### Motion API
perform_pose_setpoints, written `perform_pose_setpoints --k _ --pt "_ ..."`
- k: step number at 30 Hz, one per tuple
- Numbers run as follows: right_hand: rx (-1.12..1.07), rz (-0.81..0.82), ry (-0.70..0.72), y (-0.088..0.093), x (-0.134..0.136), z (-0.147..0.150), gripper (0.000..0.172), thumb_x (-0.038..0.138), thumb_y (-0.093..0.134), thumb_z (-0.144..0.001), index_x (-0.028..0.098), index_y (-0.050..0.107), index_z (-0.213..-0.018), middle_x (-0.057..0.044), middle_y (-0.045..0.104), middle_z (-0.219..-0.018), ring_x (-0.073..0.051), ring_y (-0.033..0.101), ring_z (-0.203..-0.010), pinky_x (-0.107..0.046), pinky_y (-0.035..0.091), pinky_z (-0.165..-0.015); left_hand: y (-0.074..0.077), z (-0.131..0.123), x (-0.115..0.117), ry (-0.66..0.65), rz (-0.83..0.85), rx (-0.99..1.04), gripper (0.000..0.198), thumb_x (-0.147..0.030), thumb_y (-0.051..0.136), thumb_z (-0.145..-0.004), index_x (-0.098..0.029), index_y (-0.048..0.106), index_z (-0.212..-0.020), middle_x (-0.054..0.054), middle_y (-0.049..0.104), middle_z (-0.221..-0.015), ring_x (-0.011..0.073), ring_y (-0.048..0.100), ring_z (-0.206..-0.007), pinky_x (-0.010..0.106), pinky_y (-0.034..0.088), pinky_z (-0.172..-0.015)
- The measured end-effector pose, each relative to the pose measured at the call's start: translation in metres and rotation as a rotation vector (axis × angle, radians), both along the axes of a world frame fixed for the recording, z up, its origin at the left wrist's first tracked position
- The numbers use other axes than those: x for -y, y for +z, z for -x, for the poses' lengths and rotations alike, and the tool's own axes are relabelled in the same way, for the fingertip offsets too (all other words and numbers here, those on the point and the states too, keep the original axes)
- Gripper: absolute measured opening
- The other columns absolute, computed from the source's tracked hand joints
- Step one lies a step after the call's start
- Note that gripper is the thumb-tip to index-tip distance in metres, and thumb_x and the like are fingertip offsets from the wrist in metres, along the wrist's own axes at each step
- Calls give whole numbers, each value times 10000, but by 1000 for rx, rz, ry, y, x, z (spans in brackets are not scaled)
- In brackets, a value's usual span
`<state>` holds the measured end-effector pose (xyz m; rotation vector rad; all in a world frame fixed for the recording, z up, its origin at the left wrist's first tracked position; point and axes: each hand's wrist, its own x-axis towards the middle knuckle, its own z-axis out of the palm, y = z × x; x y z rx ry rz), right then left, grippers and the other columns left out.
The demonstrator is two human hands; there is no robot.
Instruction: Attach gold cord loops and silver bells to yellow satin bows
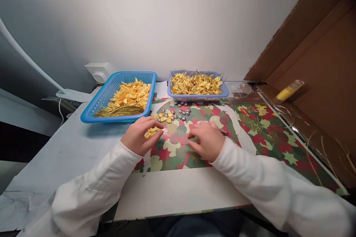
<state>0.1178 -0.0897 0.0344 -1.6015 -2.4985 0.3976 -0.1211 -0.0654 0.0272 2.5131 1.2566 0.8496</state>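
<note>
My left hand [143,136] is over the patterned sheet, thumb and fingers apart, beside a gold bow [152,132] on the sheet. To its right my right hand [207,140] has its fingers curled, with a thin gold wire [180,143] running from near its fingertips toward the left. A dark tool [223,132] pokes out beside that hand, mostly hidden. Just beyond my hands lie silver bells [183,113] and more gold bows [167,117].
A blue basket [93,113] at the left holds gold bows and wires. Behind the bells, a second basket [198,98] holds bows with wires attached. Wire scraps [258,126] lie at the right. A cardboard wall [314,44] and a lamp [30,63] flank the table.
</note>
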Motion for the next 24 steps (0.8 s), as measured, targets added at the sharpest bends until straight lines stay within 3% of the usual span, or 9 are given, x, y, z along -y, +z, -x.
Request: perform_pose_setpoints --k 5,8,11,15,19,24 --pt "62 46 -1 -24 -7 48 81 206 639 -783 163 632 -714 -96 677 -848 -285 567 -915 -447 317 -804 -2 -6 5 41 88 33 147 -283 530 -830 -185 625 -776 56 678 -817 202 610 -798 319 462 -749" --pt "39 56 14 -32 -4 49 70 111 596 -794 151 616 -741 -113 666 -853 -280 573 -888 -458 321 -799 -7 -8 4 55 126 69 152 -285 525 -828 -189 626 -769 54 679 -796 200 609 -780 321 463 -742" --pt "-40 79 50 -33 -2 39 106 135 567 -840 151 587 -737 -94 654 -841 -256 577 -879 -435 345 -794 -12 -10 4 28 149 103 146 -277 533 -819 -181 627 -762 60 672 -773 200 607 -764 319 467 -725" --pt "-227 99 89 -29 -4 22 120 159 530 -882 174 545 -764 -20 635 -807 -169 574 -818 -322 394 -752 -20 -14 10 -121 262 95 149 -261 555 -809 -177 656 -879 81 694 -900 215 612 -864 334 466 -795" --pt "-467 48 89 -23 -6 11 167 186 468 -912 185 508 -750 -4 597 -775 -141 536 -779 -273 415 -737 -25 -34 18 -249 440 197 403 -362 557 -816 -185 578 -1178 105 666 -1074 238 592 -963 350 464 -837" --pt "-944 111 -33 -25 -6 2 222 335 494 -881 195 505 -709 10 508 -675 -141 479 -659 -292 427 -679 -18 -76 18 -282 710 402 362 -419 368 -909 -169 627 -879 47 645 -826 191 564 -784 297 443 -715"
